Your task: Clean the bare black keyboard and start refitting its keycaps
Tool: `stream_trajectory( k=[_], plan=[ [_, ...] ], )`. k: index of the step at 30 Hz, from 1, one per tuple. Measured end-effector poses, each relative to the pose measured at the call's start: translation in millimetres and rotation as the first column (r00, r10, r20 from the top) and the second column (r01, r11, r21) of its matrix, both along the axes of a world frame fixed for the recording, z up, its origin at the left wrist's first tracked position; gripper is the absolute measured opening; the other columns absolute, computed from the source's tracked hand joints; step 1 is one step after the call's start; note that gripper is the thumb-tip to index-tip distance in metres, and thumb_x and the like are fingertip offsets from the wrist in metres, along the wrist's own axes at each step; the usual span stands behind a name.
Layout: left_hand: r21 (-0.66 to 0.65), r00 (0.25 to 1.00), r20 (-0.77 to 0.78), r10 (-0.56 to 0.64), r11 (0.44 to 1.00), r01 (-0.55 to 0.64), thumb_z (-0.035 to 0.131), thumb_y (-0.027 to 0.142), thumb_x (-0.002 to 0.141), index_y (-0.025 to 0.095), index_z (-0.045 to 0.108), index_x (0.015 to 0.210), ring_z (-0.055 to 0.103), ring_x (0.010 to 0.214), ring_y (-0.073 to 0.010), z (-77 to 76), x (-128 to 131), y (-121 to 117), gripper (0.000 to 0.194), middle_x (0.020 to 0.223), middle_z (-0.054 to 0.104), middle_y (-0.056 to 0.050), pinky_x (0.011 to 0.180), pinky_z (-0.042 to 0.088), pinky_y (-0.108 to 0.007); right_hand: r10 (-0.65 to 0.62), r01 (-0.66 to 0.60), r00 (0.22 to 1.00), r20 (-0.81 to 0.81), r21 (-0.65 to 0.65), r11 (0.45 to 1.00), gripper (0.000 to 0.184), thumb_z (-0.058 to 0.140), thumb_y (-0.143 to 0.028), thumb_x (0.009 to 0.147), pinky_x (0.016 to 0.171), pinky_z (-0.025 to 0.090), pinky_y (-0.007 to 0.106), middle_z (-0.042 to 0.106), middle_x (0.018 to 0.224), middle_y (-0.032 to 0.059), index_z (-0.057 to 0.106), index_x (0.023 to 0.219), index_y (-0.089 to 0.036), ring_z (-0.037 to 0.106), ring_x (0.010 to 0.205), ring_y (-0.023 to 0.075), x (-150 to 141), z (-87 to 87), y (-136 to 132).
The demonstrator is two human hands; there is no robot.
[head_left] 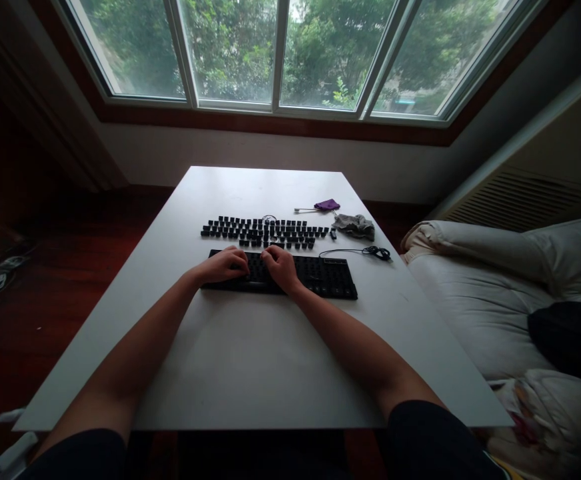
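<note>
A black computer keyboard (pixel 330 277) lies across the white table in front of me. Over its left part rests my left hand (pixel 224 265), the fingers curled down against the keys area and closed. My right hand (pixel 280 267) is beside it, over the keyboard's middle, with thumb and fingers pinched together; whatever they hold is hidden or too small to name. Just beyond the keyboard, loose black keycaps (pixel 225 229) stand in several rows. A black cable (pixel 378 253) runs from the keyboard's far side and ends in a coiled bundle at the right.
A crumpled grey cloth (pixel 354 226) and a purple cloth or pouch (pixel 327 205) lie at the table's far right, near a thin pale stick (pixel 304 211). The white table (pixel 250 360) stands before a window, with a pale sofa (pixel 475 293) to its right.
</note>
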State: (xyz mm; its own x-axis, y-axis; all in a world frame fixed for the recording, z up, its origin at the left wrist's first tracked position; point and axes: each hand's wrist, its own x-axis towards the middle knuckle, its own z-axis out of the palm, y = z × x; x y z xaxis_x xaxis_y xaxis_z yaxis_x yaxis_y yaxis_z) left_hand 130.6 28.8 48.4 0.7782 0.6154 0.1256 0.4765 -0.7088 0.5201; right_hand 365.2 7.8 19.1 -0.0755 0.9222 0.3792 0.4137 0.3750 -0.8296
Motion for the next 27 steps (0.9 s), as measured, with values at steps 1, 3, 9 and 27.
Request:
stream_trajectory(
  k=[1, 3, 9, 27],
  plan=[
    [0.014, 1.000, 0.018, 0.010, 1.000, -0.011, 0.062, 0.037, 0.093, 0.027, 0.079, 0.092, 0.055, 0.112, -0.0247, -2.8, 0, 1, 0.020, 0.111, 0.068, -0.006, 0.101, 0.045, -0.037, 0.005, -0.006, 1.000, -0.008, -0.012, 1.000, 0.027, 0.054, -0.038, 0.092, 0.069, 0.039, 0.027, 0.061, 0.071, -0.0010, 0.064, 0.075, -0.020, 0.054, 0.069, 0.0148, 0, 0.4, 0],
    [0.036, 0.999, 0.044, 0.026, 0.999, -0.028, 0.065, 0.037, 0.091, 0.026, 0.079, 0.089, 0.053, 0.115, -0.0258, -7.1, -1, 3, 0.017, 0.117, 0.067, -0.006, 0.105, 0.043, -0.040, 0.030, -0.031, 0.999, -0.034, -0.035, 0.999, 0.028, 0.054, -0.040, 0.091, 0.067, 0.039, 0.027, 0.059, 0.069, -0.0014, 0.063, 0.073, -0.020, 0.052, 0.067, 0.0144, 0, 1.1, 1],
    [0.025, 0.997, 0.068, 0.021, 0.999, -0.023, 0.065, 0.038, 0.091, 0.027, 0.079, 0.091, 0.054, 0.119, -0.0264, -8.5, -3, 4, 0.018, 0.119, 0.067, -0.006, 0.109, 0.042, -0.041, 0.281, -0.304, 0.943, -0.179, -0.117, 0.946, 0.033, 0.055, -0.042, 0.090, 0.062, 0.039, 0.026, 0.054, 0.060, -0.0026, 0.055, 0.065, -0.020, 0.047, 0.060, 0.0127, -4, 0.9, 1],
    [0.269, 0.938, 0.142, 0.316, 0.900, -0.344, 0.057, 0.026, 0.092, 0.024, 0.074, 0.095, 0.061, 0.104, -0.0242, -28.2, -23, 20, 0.018, 0.112, 0.070, -0.005, 0.101, 0.045, -0.045, 0.403, -0.405, 0.914, 0.045, 0.033, 0.914, 0.022, 0.061, -0.028, 0.090, 0.066, 0.044, 0.024, 0.073, 0.075, 0.0015, 0.078, 0.081, -0.018, 0.062, 0.066, 0.0132, -2, 21.2, -13]
  ],
)
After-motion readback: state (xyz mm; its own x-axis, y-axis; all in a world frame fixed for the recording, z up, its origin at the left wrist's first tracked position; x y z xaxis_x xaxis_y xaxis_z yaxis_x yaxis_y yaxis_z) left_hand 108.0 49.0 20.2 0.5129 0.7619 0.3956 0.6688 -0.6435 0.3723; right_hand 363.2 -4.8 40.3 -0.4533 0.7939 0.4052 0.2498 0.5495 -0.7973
